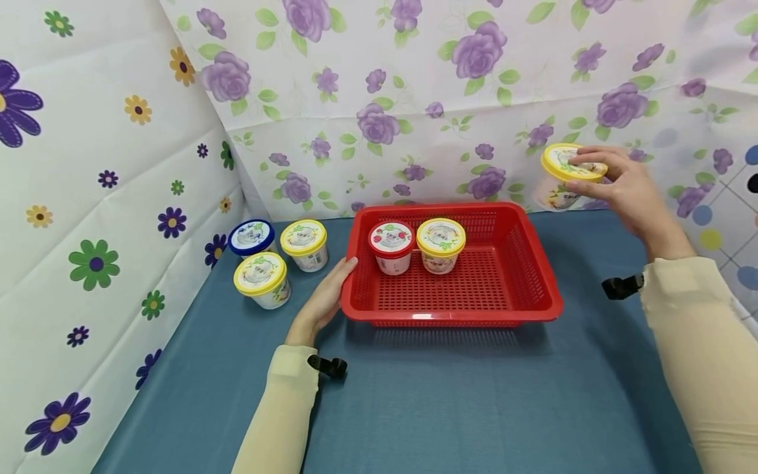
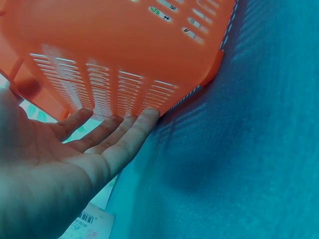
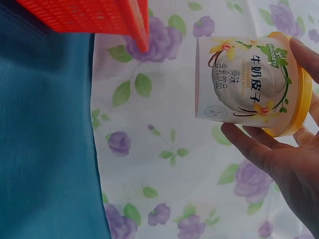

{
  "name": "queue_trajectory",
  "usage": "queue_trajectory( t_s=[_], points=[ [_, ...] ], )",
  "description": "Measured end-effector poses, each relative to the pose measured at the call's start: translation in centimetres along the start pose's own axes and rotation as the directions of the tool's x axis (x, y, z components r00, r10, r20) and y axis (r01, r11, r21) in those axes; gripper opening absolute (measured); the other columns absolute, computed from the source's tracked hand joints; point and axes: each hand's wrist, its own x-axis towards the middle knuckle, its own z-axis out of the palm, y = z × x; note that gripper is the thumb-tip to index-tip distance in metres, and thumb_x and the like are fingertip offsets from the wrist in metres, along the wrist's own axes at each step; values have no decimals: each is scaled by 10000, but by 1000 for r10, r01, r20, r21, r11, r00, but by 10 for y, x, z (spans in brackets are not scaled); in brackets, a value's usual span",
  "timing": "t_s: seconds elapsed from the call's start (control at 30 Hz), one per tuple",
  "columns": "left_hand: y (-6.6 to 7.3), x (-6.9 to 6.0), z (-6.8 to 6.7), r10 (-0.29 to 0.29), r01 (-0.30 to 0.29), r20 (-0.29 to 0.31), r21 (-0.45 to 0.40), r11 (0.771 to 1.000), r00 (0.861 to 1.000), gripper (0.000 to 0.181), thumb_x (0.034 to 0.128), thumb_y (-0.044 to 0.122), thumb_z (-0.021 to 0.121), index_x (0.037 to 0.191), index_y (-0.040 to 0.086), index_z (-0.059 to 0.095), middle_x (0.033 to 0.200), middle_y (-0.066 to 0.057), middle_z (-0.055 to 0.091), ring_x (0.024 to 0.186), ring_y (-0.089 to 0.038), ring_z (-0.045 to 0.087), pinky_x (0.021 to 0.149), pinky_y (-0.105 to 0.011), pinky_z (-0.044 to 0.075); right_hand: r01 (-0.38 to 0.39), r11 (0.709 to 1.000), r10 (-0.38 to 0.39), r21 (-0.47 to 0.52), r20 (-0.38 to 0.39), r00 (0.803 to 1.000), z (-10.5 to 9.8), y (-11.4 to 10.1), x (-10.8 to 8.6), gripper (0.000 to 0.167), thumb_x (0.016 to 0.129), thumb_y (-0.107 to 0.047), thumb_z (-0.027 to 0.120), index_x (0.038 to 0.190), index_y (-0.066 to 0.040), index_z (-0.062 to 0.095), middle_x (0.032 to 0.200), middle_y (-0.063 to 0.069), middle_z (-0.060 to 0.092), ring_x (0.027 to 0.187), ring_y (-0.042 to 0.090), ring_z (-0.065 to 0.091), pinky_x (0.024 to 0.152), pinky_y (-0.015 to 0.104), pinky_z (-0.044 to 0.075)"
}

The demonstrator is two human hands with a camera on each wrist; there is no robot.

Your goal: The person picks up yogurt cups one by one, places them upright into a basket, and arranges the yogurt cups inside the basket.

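Note:
A red plastic basket (image 1: pixel 450 299) with perforated walls stands on the blue cloth. Inside it, toward the left, sit a red-lidded cup (image 1: pixel 393 247) and a yellow-lidded cup (image 1: pixel 441 245), side by side. My left hand (image 1: pixel 324 297) holds the basket's left side, thumb at the rim; in the left wrist view its fingers reach along the outer wall (image 2: pixel 99 89). Up in the air, to the right of the basket, my right hand (image 1: pixel 630 187) grips another yellow-lidded cup (image 1: pixel 568 174) near its lid. The right wrist view shows that cup's printed side (image 3: pixel 244 82), with fingers on both sides.
Left of the basket, a blue-lidded cup (image 1: pixel 251 237) and two yellow-lidded cups (image 1: pixel 304 245) stand close together on the cloth. Flower-printed sheets (image 1: pixel 379 125) hang behind and along the left. A black strap (image 1: pixel 623 287) sits at each wrist.

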Motion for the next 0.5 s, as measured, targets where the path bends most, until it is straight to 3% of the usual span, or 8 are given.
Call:
queue_trajectory(
  t_s=[0.27, 0.5],
  points=[
    [0, 0, -2, -3, 3, 0, 6, 1000, 1000, 658, 1102, 532, 407, 1612, 137, 277, 1505, -210, 495, 1323, -378, 536, 1033, -425, 517, 51, 999, -51, -4, 26, 998, 10, -9, 5, 455, 968, -92, 740, 1412, -73, 640, 1494, -9, 438, 1192, 100, 494, 839, 83, 483],
    [0, -1, -1, 5, -5, 7, 0, 1000, 1000, 647, 1104, 523, 407, 1611, 140, 282, 1500, -217, 494, 1320, -388, 531, 1029, -433, 519, 58, 998, -56, -29, 62, 997, 19, -17, 6, 462, 972, -105, 737, 1417, -56, 625, 1546, 70, 405, 1310, 191, 431, 864, 88, 459]
  ],
)
